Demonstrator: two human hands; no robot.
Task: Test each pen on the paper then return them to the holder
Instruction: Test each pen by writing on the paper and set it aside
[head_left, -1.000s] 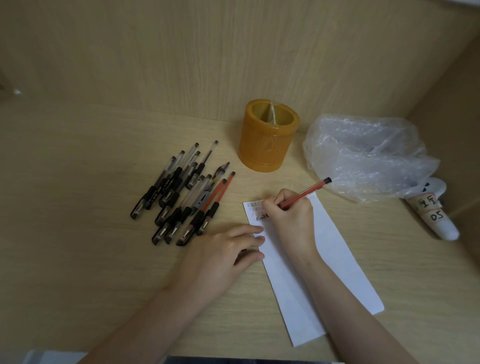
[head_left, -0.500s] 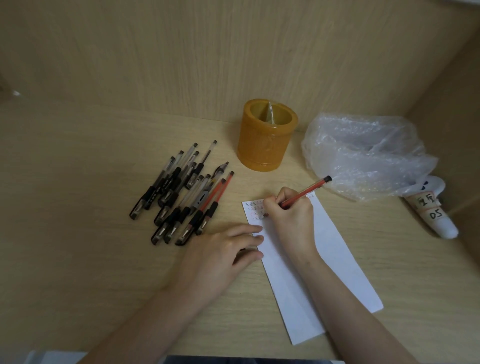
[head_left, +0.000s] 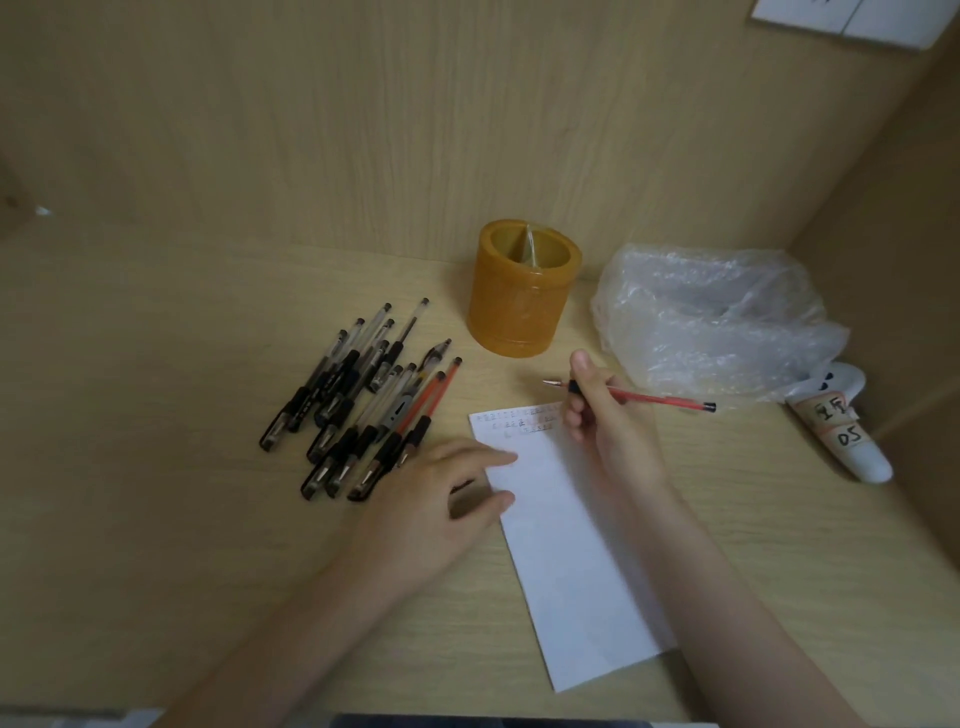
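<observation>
Lifted off the sheet since a moment ago, the red pen (head_left: 654, 399) now lies almost level in the air, its bare tip pointing left above the paper's top edge and its tail over toward the plastic bag (head_left: 717, 322). The right hand (head_left: 602, 421) has it in a firm grip, thumb and fingers curled round the black sleeve near the tip. The paper (head_left: 571, 545) lies flat on the worktop (head_left: 156, 415), with a few rows of small marks across its top. The left hand (head_left: 431, 499) rests beside it, grip slack, fingers loosely extended with their tips at the sheet's left edge; a dark sliver between them is too blurred to identify. Left of it the other pens (head_left: 363, 400) lie in a heap. The amber holder (head_left: 524, 306) stands upright behind the paper, near the back wall. A white labelled tube (head_left: 852, 431) lies at far right.
</observation>
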